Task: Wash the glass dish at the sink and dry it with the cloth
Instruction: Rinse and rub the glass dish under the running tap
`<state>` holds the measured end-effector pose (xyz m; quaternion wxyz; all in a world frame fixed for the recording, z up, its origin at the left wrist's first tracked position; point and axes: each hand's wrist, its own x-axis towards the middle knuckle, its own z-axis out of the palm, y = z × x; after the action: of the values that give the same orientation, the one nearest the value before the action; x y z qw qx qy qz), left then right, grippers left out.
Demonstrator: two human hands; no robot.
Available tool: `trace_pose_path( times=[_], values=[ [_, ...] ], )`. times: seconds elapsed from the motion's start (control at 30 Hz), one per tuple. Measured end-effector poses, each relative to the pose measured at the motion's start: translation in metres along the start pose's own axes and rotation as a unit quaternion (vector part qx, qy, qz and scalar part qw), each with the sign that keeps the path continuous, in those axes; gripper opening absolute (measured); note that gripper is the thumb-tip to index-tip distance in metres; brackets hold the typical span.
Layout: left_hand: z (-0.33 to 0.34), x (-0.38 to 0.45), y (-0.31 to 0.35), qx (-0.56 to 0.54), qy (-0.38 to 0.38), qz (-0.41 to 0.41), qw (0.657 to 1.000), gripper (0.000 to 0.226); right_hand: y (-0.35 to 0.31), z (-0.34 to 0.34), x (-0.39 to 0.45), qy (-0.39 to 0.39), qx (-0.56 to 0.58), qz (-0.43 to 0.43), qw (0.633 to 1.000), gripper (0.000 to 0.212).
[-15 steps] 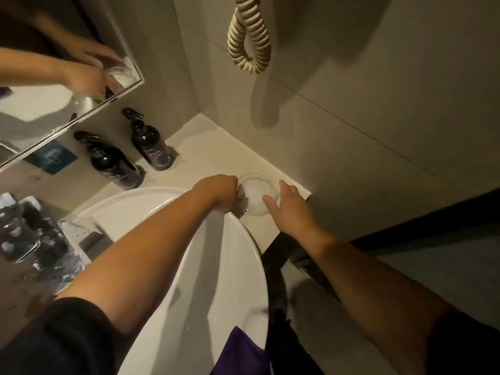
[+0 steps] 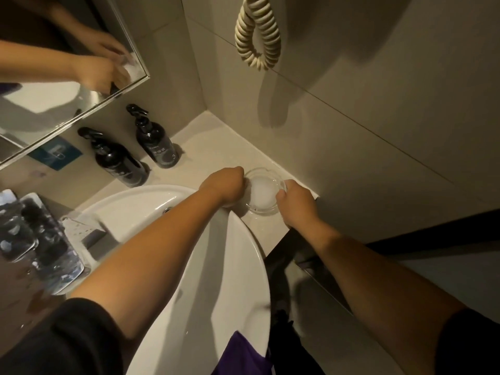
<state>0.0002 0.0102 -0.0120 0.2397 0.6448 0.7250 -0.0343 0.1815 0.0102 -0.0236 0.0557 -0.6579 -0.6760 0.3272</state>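
Round clear glass dish (image 2: pixel 263 192) sits on pale counter (image 2: pixel 213 143), far right of white oval sink (image 2: pixel 235 266). Left hand (image 2: pixel 226 185) and right hand (image 2: pixel 296 203) each grip opposite rim. Washing, drying likely not begun; no cloth identified.

A small bathroom, seemingly in a hotel. A white oval basin (image 2: pixel 221 266) sits on a pale counter (image 2: pixel 216 142) in a corner of large beige wall tiles, with a mirror (image 2: pixel 54 85) above. Two matching dark pump bottles (image 2: pixel 157 142) stand against the wall, a coiled cream cord (image 2: pixel 257 36) hangs overhead, and a tray (image 2: pixel 29 239) of wrapped items lies beside the basin.
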Motion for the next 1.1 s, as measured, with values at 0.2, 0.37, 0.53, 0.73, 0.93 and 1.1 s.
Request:
trace_pose_path(
  times=[0.2,0.37,0.53,0.73,0.93,1.1],
  values=[
    [-0.014,-0.033,0.013,-0.182,0.1,-0.026,0.978,0.038,-0.016,-0.041,-0.008,0.038,-0.012,-0.066,0.997,0.026],
    [-0.026,-0.076,0.03,-0.404,0.165,-0.094,0.895,0.042,-0.036,-0.07,-0.029,0.031,0.004,-0.13,0.991,0.023],
    [-0.015,-0.13,0.041,-0.526,0.208,-0.145,0.812,0.042,-0.057,-0.082,-0.055,-0.049,-0.036,-0.218,0.974,0.029],
    [0.023,-0.191,0.036,-0.67,0.228,-0.265,0.655,0.036,-0.078,-0.058,-0.082,-0.17,-0.107,-0.303,0.932,0.02],
    [0.048,-0.241,0.006,-0.586,0.334,-0.345,0.653,0.039,-0.124,-0.022,-0.094,-0.18,-0.139,-0.374,0.899,0.026],
    [0.068,-0.274,-0.028,-0.564,0.367,-0.377,0.637,0.04,-0.209,-0.01,-0.106,-0.097,-0.135,-0.583,0.796,0.058]
  ],
)
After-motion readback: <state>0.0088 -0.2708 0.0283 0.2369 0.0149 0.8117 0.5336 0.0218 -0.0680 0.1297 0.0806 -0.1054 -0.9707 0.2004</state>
